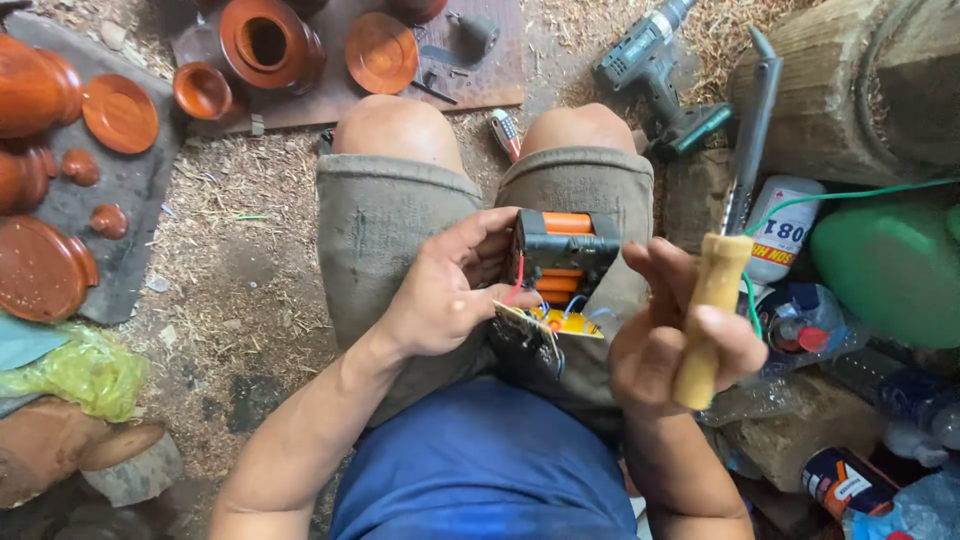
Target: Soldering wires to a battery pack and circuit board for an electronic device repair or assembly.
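You sit in rough woodturning workshop, on ground, no table. Dirt floor (240, 270) strewn with wood shavings and chips. Turned, polished wooden bowls (268, 42), lids (119, 112) and knobs (108, 220) laid on dark mats at your left. Cordless drill (655, 70) lies ahead on shavings. Raw log (830, 90) at right, with glue bottle (785, 228), green plastic container (890, 265), cans and clutter packed beside it.

Seated on a sawdust-strewn floor (230, 270), the person's left hand (450, 290) grips an orange-celled battery pack (560, 255) with loose wires over the lap; the right hand (680, 335) clasps a pale wooden handle (708, 320); a cordless drill (660, 70) lies beyond the knees; turned wooden bowls (265, 40) sit upper left.
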